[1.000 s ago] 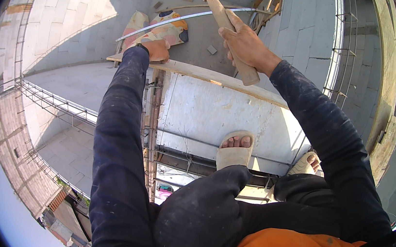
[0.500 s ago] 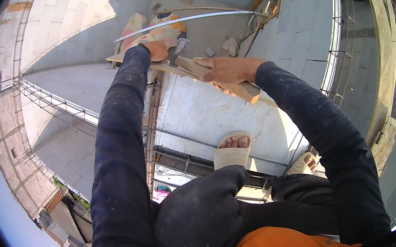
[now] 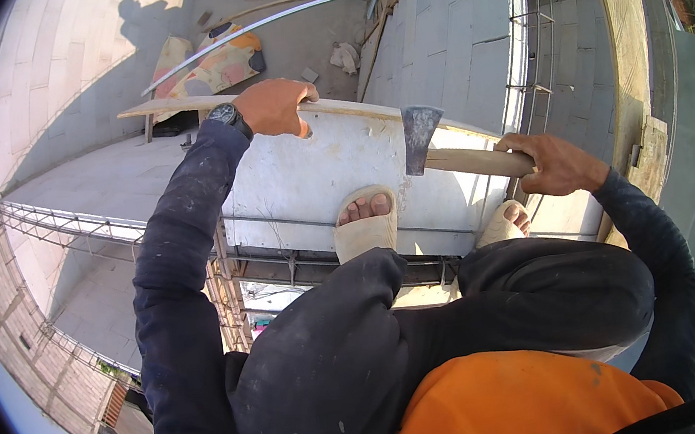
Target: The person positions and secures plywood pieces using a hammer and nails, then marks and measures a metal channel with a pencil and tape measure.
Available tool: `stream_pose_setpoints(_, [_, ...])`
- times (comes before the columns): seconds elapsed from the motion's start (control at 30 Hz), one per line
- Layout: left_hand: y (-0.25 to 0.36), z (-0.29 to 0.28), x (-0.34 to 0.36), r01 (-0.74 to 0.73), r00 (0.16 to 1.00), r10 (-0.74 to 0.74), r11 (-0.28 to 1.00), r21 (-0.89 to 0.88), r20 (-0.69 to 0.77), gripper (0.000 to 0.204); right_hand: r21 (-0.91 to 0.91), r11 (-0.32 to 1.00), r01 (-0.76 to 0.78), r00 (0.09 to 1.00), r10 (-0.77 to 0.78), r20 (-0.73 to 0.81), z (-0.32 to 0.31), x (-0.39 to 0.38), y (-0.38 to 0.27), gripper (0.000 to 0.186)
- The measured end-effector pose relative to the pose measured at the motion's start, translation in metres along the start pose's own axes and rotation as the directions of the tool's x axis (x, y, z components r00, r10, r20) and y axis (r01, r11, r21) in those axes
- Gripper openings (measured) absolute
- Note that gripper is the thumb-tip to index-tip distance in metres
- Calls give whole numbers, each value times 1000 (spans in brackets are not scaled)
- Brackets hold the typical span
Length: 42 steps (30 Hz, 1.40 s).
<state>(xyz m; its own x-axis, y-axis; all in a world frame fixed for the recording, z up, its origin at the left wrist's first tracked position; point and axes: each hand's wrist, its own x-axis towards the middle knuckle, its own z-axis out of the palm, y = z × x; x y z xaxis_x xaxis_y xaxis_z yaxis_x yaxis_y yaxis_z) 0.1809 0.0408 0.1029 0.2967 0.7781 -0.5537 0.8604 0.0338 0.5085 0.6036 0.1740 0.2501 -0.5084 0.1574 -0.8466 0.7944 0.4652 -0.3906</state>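
My right hand (image 3: 560,160) is wrapped round the wooden handle of a hatchet (image 3: 478,161). The hatchet's dark, worn metal head (image 3: 421,136) points left, in front of my feet. My left hand (image 3: 275,109), below a dark wristwatch (image 3: 226,115), is at a thin wooden strip (image 3: 357,113), with its fingers on the far side and its thumb on the near side. This strip runs along the far edge of a whitish panel (image 3: 282,173). My sandalled feet (image 3: 365,219) are at the panel's near side.
Steel rebar frames (image 3: 77,215) run along the block walls at left and right. A long timber (image 3: 623,40) stands at the right. Below, beyond the panel, lie a patterned cloth (image 3: 219,64), a pale rag (image 3: 344,57) and a long metal bar (image 3: 257,26). The drop beside the panel is deep.
My right hand has swung the hatchet right and nearer, away from the strip's left part. My left hand has shifted slightly along the strip. The whole view has turned.
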Motion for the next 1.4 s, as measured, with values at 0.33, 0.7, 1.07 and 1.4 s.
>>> stream_pose_setpoints(0.33, [39, 49, 34, -99, 963, 153, 966, 239, -221, 19, 70, 993, -96, 989, 103, -106, 185, -28, 86, 62])
stream_pose_setpoints(0.7, [71, 25, 50, -91, 993, 108, 947, 309, -39, 28, 112, 983, -147, 988, 151, -29, 212, -15, 116, 71])
stream_pose_setpoints(1.07, [151, -4, 87, -159, 945, 59, 942, 295, 320, 53, 763, 619, 187, 448, 638, -627, 254, -158, 139, 52])
stream_pose_setpoints(1.4, [180, 31, 105, -271, 940, 128, 845, 462, 317, 42, 859, 110, -500, 163, 986, -31, 534, -274, 233, 26])
